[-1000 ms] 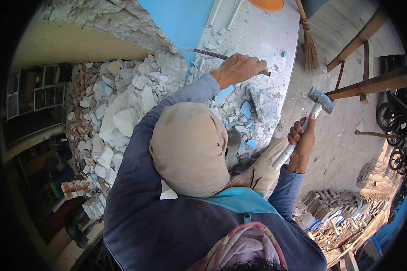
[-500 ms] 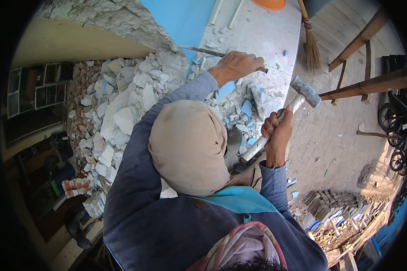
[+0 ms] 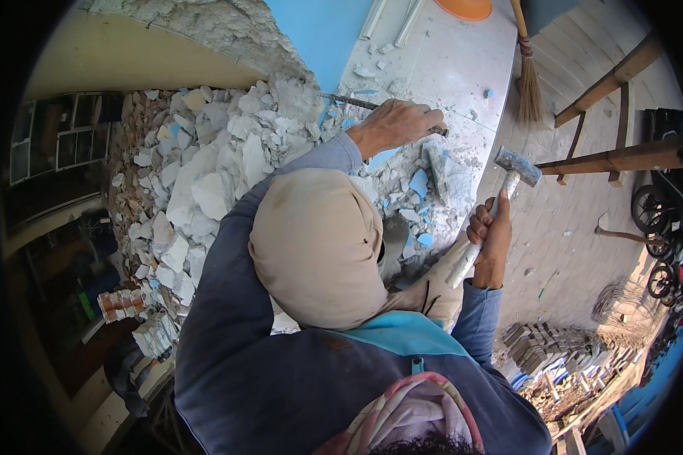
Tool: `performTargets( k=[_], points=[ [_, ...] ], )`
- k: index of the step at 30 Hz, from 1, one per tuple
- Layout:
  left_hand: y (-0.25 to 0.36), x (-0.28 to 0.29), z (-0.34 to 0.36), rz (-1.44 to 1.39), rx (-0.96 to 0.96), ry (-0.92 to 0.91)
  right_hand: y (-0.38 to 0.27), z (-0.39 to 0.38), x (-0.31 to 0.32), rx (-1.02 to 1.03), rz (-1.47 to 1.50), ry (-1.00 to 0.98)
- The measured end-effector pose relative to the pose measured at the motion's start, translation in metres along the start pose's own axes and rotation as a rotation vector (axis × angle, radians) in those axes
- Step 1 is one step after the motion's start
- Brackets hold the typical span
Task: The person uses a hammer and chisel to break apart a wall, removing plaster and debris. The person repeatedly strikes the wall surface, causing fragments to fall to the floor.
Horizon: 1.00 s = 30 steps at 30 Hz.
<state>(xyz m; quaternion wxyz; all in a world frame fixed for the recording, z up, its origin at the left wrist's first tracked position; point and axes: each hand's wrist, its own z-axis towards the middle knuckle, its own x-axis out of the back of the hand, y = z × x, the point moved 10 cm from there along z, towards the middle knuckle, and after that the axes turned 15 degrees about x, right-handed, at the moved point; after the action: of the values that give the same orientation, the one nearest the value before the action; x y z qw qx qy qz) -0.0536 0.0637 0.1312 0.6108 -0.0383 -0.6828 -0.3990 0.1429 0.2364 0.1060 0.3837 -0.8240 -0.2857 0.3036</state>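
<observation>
My left hand [image 3: 398,123] is closed around a ribbed steel bar [image 3: 347,99], held nearly level. Its far end reaches left to the base of the broken wall [image 3: 228,34], and whether it touches is too small to tell. The short right end pokes out past my fingers. My right hand [image 3: 493,231] grips the pale, worn handle of a sledgehammer [image 3: 518,165]. The hammer's grey metal head points up and away, to the right of the bar's end and apart from it. Grey rubble with blue-painted chips [image 3: 419,182] lies below my left hand.
A large heap of broken plaster [image 3: 197,182] spreads to the left. My bent knee in beige trousers [image 3: 319,243] fills the middle. A straw broom [image 3: 530,83], an orange basin [image 3: 463,7] and a wooden frame [image 3: 622,159] stand at the far right. Stacked tiles [image 3: 554,345] lie nearer.
My right hand has swung the hammer to the right, away from the bar. My left hand keeps its hold on the bar, which tilts slightly differently. The whole view has shifted a little.
</observation>
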Motion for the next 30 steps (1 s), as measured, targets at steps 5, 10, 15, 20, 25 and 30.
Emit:
performTargets(
  k=[5, 10, 15, 20, 25, 30],
  points=[
    [0.000, -0.019, 0.003, -0.047, -0.080, -0.012, 0.010, -0.011, 0.027, -0.017, 0.002, 0.033],
    [-0.014, -0.038, 0.003, -0.019, -0.069, -0.064, 0.026, -0.022, 0.042, -0.086, -0.004, 0.029],
    [-0.020, -0.045, 0.004, 0.019, -0.034, -0.112, 0.035, -0.024, 0.054, -0.107, -0.048, 0.033],
    [-0.020, -0.048, 0.008, -0.029, -0.038, -0.100, 0.019, -0.018, 0.064, -0.061, -0.016, 0.065],
    [-0.023, -0.060, 0.013, -0.029, -0.025, -0.104, -0.009, -0.004, 0.078, 0.019, 0.009, 0.137],
    [-0.032, -0.072, 0.015, 0.021, 0.018, -0.161, -0.047, 0.007, 0.091, 0.191, 0.025, 0.192]
  ],
)
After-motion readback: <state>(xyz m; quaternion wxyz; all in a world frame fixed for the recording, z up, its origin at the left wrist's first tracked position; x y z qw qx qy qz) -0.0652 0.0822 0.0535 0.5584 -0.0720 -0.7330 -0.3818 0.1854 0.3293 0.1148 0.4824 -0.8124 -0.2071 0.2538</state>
